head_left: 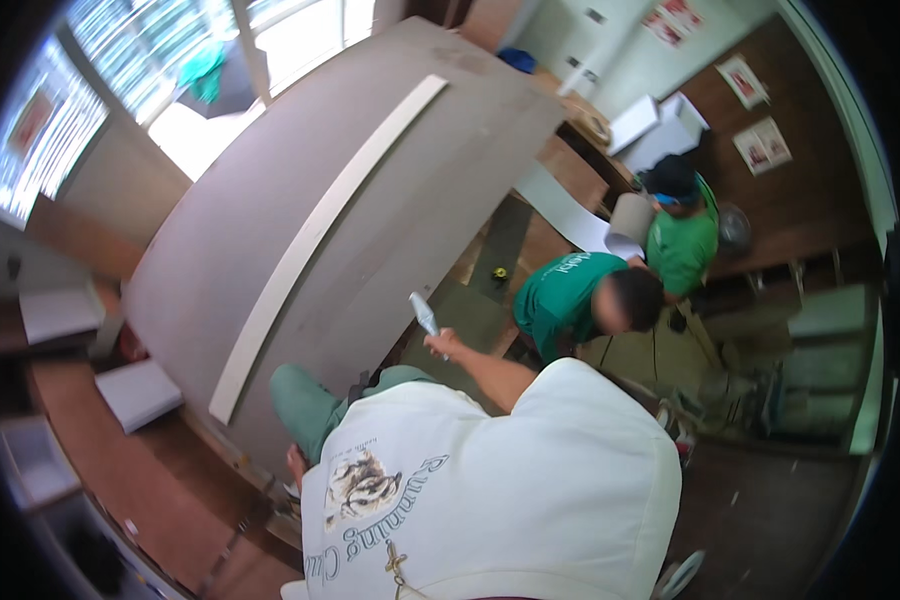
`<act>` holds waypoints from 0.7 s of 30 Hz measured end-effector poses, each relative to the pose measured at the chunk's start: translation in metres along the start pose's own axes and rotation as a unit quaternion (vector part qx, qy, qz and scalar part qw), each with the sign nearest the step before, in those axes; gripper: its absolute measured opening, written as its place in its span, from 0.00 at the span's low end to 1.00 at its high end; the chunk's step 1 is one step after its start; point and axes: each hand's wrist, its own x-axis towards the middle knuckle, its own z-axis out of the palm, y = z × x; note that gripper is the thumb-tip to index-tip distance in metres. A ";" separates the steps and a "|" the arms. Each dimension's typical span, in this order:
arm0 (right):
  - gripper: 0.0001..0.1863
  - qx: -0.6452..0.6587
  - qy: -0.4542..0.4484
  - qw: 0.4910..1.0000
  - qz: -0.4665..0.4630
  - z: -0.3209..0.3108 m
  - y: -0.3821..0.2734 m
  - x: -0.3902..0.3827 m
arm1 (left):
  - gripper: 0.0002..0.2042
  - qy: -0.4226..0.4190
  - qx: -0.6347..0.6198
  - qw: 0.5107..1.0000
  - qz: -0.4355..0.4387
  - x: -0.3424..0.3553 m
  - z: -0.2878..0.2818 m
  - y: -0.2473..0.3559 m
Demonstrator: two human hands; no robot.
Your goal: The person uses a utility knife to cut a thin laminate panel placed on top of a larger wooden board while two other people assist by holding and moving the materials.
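Note:
My right hand (443, 343) is closed around a pale, tapered hand tool (424, 313), its wider end pointing away from me; its exact kind is too blurred to tell. Hand and tool are beside the near edge of a large grey-brown panel (270, 215), and my right arm reaches out from a white sleeve. A long, narrow cream strip (330, 215) lies lengthwise on that panel, apart from the tool. My green-trousered legs (310, 405) are bent at the panel's near edge. My left hand does not show.
To the right, a co-worker in a green shirt (570, 290) bends low, with another in green (682, 250) behind. A curled white sheet (565, 212) and yellow tape measure (499, 274) lie near them. White boxes (660, 130) stand behind; a brown board (150, 480) is at left.

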 end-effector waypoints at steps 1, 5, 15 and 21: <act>0.17 0.003 -0.008 1.000 0.002 0.001 0.016 -0.006 | 0.17 -0.020 0.041 0.999 0.000 -0.002 0.011 0.005; 0.21 -0.040 0.001 0.999 0.001 0.009 0.040 -0.027 | 0.16 -0.072 0.107 0.991 0.023 0.003 0.042 0.043; 0.19 -0.047 -0.021 0.997 0.055 0.010 -0.019 -0.026 | 0.13 -0.083 0.131 0.983 0.102 0.059 0.061 0.152; 0.18 -0.079 -0.005 0.995 0.054 -0.002 -0.103 0.049 | 0.09 -0.131 0.068 0.989 0.015 0.087 0.090 0.236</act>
